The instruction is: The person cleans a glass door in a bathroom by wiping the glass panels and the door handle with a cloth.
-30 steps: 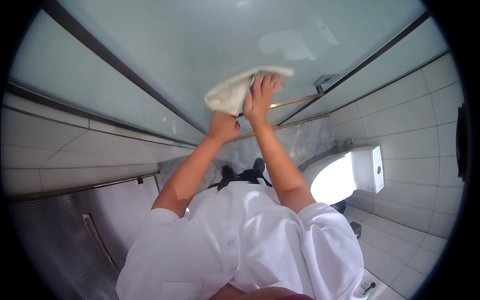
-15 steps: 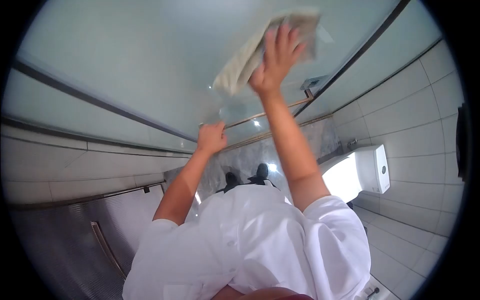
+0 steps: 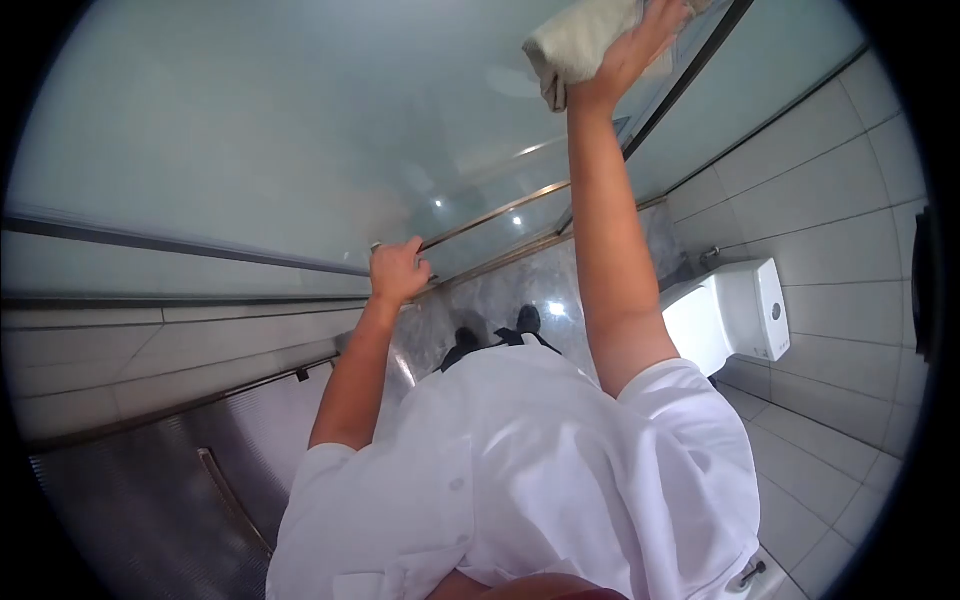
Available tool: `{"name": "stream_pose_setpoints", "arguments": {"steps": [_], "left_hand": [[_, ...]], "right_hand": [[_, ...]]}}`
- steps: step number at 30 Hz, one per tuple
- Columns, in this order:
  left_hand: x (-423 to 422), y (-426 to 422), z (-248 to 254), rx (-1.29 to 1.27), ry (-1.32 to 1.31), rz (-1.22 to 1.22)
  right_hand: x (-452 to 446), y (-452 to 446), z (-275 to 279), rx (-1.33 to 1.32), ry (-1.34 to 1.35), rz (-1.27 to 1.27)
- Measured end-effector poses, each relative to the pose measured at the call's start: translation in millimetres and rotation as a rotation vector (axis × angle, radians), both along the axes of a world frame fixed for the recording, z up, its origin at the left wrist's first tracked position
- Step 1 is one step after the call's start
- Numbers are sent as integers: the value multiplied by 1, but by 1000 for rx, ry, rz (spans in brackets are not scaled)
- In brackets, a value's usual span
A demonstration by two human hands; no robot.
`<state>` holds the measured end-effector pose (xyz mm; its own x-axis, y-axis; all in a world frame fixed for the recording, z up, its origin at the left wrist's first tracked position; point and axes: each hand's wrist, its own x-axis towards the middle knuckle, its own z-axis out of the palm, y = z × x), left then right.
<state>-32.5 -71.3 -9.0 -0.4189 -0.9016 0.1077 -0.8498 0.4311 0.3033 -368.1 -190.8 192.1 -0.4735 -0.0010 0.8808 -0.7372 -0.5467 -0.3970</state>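
A frosted glass door panel [image 3: 290, 130] fills the upper part of the head view. My right hand [image 3: 640, 50] is pressed over a folded beige cloth [image 3: 578, 48] against the glass, near the panel's right dark edge at the top of the view. Its fingers are stretched along the cloth, and the fingertips reach the frame's upper limit. Lower down, my left hand [image 3: 398, 272] is closed around the left end of a long metal bar handle [image 3: 497, 213] fixed across the door. Part of its grip is hidden behind the knuckles.
A white urinal [image 3: 745, 310] juts from the tiled wall [image 3: 830, 330] on the right. At lower left stands a ribbed dark door [image 3: 130, 510] with a metal handle [image 3: 230, 500]. My shoes [image 3: 528, 318] are on a grey marble floor [image 3: 590, 265].
My right hand has slid the cloth up and to the right across the glass, toward the panel's edge. My left hand stays at the bar, slightly further left in view.
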Motion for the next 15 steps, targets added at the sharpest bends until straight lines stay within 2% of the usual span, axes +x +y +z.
{"name": "stream_pose_setpoints", "arguments": {"steps": [1,3,5,6,8,10,12,14,15], "left_hand": [[0,0,-2,2,-2,2],[0,-1,-5,-36,-36,18],[-3,-1,-3,-43,-27,36],[-4,-2,-2,-49,-10,50],[-4,-2,-5,-125,9,31],[-2,-2,-9,-198,28,13],[-1,-2,-12,-240,69,-13],[1,-4,-14,-250,83,-31],[3,-4,-15,-254,103,-43]], "right_hand": [[-2,3,-13,2,-2,2],[3,17,-68,188,129,-21],[33,22,-118,117,-138,66],[32,13,-184,176,-352,234],[33,5,-223,229,-565,399],[53,10,-180,362,-648,23],[43,9,-112,330,-633,38],[30,15,-55,332,-277,-36],[29,19,-40,335,-286,-41]]}}
